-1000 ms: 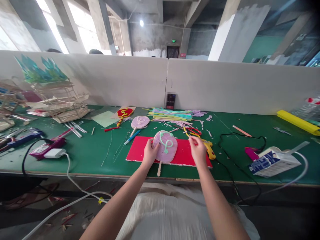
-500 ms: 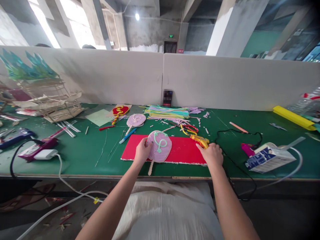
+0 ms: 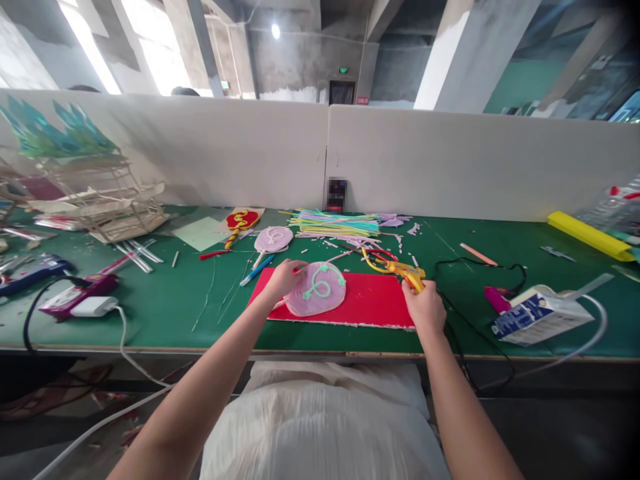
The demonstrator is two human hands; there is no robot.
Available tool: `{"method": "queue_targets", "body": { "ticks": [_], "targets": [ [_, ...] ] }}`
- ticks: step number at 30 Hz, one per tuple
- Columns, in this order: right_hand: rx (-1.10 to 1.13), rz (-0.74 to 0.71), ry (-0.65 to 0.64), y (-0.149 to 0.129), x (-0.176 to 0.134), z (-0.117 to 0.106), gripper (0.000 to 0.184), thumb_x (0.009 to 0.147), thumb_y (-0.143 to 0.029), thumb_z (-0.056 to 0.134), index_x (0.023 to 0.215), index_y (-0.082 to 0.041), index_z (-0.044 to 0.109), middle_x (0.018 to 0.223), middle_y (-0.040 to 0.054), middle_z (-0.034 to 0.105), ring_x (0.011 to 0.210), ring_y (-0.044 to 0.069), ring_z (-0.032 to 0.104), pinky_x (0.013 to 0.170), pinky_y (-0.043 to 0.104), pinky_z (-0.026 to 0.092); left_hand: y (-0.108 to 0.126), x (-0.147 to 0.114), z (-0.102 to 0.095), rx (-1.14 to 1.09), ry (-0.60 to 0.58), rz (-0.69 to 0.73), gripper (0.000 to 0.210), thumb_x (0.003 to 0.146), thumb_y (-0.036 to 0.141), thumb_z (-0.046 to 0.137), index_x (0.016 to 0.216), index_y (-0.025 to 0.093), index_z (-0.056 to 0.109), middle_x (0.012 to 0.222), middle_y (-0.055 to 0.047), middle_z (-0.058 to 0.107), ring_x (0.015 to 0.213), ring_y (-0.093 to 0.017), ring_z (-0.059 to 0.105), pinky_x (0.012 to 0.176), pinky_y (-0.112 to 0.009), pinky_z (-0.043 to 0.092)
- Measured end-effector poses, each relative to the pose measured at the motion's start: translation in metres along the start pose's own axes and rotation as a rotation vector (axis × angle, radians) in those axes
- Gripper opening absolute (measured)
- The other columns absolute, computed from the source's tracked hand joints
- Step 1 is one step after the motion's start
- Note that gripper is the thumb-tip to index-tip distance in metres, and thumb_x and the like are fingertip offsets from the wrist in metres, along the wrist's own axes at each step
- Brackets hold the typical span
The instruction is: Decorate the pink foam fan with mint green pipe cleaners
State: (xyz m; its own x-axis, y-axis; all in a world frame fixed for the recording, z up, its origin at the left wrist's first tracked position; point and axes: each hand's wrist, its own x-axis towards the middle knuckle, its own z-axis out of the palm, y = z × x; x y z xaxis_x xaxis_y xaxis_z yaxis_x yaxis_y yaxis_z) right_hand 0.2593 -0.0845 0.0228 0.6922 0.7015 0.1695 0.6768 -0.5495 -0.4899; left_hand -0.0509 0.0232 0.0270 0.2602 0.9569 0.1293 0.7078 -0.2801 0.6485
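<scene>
A round lilac fan [image 3: 327, 299] with a mint-green looped trim lies over the red board [image 3: 377, 300]. Its handle points left, partly behind my left wrist. My left hand [image 3: 286, 280] holds the fan at its upper left edge; some fingertips are hidden. Gripped in my right hand [image 3: 425, 308] is a yellow hot glue gun [image 3: 404, 270], its nozzle end pointing left above the board's right part. Just behind the board lies a pair of scissors [image 3: 377, 261] with red and yellow handles.
Farther back are a second lilac fan [image 3: 273, 239], a red-and-yellow fan [image 3: 241, 220] and a pile of pastel pipe cleaners [image 3: 337, 225]. A blue pen [image 3: 257, 270] lies left of the board. At right stands a milk carton [image 3: 540, 317] near a black cable [image 3: 453, 327].
The fan has turned clockwise, its handle swinging from pointing down to pointing left. My left hand has moved up along its edge. The glue gun has shifted slightly right and up.
</scene>
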Motion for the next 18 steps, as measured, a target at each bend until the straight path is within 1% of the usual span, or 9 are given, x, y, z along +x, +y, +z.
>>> {"method": "queue_targets", "body": {
  "ticks": [1,2,5,7,10,15,17,18],
  "targets": [
    [0.011,-0.027,0.012,-0.001,-0.001,0.000,0.043,0.080,-0.053,0.045,0.104,-0.018,0.051,0.089,0.0099,0.065,0.080,0.027,0.062,0.058,0.030,0.041,-0.002,0.001,0.004,0.047,0.044,0.018,0.035,0.079,0.025,0.050,0.111,0.018,0.062,0.118,-0.010,0.056,0.104,-0.023,0.057,0.088,-0.030,0.045],
    [0.018,-0.055,0.026,-0.002,-0.003,0.001,0.043,0.079,-0.053,0.046,0.104,-0.018,0.051,0.091,0.0098,0.065,0.081,0.026,0.062,0.057,0.029,0.040,-0.005,0.002,0.007,0.080,0.058,0.018,0.037,0.080,0.026,0.050,0.114,0.017,0.060,0.124,-0.012,0.052,0.110,-0.023,0.053,0.092,-0.031,0.043],
    [0.036,-0.117,0.049,-0.006,-0.007,0.004,0.042,0.078,-0.050,0.050,0.106,-0.018,0.050,0.096,0.0101,0.065,0.084,0.026,0.062,0.057,0.029,0.039,-0.009,-0.001,0.015,0.138,0.024,-0.009,0.039,0.082,0.032,0.047,0.115,0.015,0.059,0.126,-0.014,0.048,0.113,-0.025,0.051,0.097,-0.035,0.040],
    [0.054,-0.148,0.050,-0.009,-0.008,0.007,0.042,0.077,-0.048,0.051,0.108,-0.019,0.050,0.099,0.0101,0.065,0.085,0.026,0.062,0.057,0.028,0.038,-0.008,-0.004,0.017,0.180,0.006,0.003,0.038,0.082,0.034,0.047,0.114,0.016,0.060,0.123,-0.013,0.050,0.111,-0.025,0.051,0.097,-0.037,0.040],
    [0.074,-0.183,0.054,-0.012,-0.011,0.010,0.042,0.076,-0.047,0.053,0.108,-0.019,0.050,0.100,0.0099,0.065,0.085,0.026,0.062,0.057,0.028,0.039,-0.004,-0.010,0.015,0.213,0.008,0.005,0.037,0.082,0.036,0.048,0.112,0.019,0.061,0.118,-0.011,0.052,0.109,-0.024,0.052,0.095,-0.037,0.041],
    [0.116,-0.271,0.088,-0.013,-0.016,0.013,0.043,0.074,-0.046,0.056,0.107,-0.019,0.051,0.097,0.0096,0.065,0.083,0.026,0.062,0.058,0.029,0.042,0.004,-0.022,0.011,0.241,-0.006,-0.007,0.035,0.082,0.036,0.049,0.111,0.020,0.061,0.114,-0.011,0.052,0.107,-0.024,0.052,0.093,-0.037,0.042],
    [0.143,-0.345,0.098,-0.013,-0.019,0.015,0.044,0.074,-0.046,0.056,0.107,-0.018,0.051,0.098,0.0103,0.065,0.085,0.026,0.061,0.061,0.030,0.044,0.007,-0.029,0.011,0.259,0.022,0.008,0.035,0.083,0.035,0.049,0.111,0.018,0.061,0.114,-0.012,0.052,0.107,-0.024,0.053,0.093,-0.037,0.043],
    [0.160,-0.389,0.098,-0.013,-0.021,0.016,0.043,0.074,-0.045,0.056,0.107,-0.018,0.052,0.099,0.0106,0.065,0.086,0.026,0.061,0.063,0.031,0.046,0.010,-0.034,0.012,0.267,0.054,0.016,0.034,0.084,0.032,0.047,0.111,0.017,0.060,0.114,-0.012,0.052,0.105,-0.024,0.054,0.093,-0.038,0.043]
  ]
}}
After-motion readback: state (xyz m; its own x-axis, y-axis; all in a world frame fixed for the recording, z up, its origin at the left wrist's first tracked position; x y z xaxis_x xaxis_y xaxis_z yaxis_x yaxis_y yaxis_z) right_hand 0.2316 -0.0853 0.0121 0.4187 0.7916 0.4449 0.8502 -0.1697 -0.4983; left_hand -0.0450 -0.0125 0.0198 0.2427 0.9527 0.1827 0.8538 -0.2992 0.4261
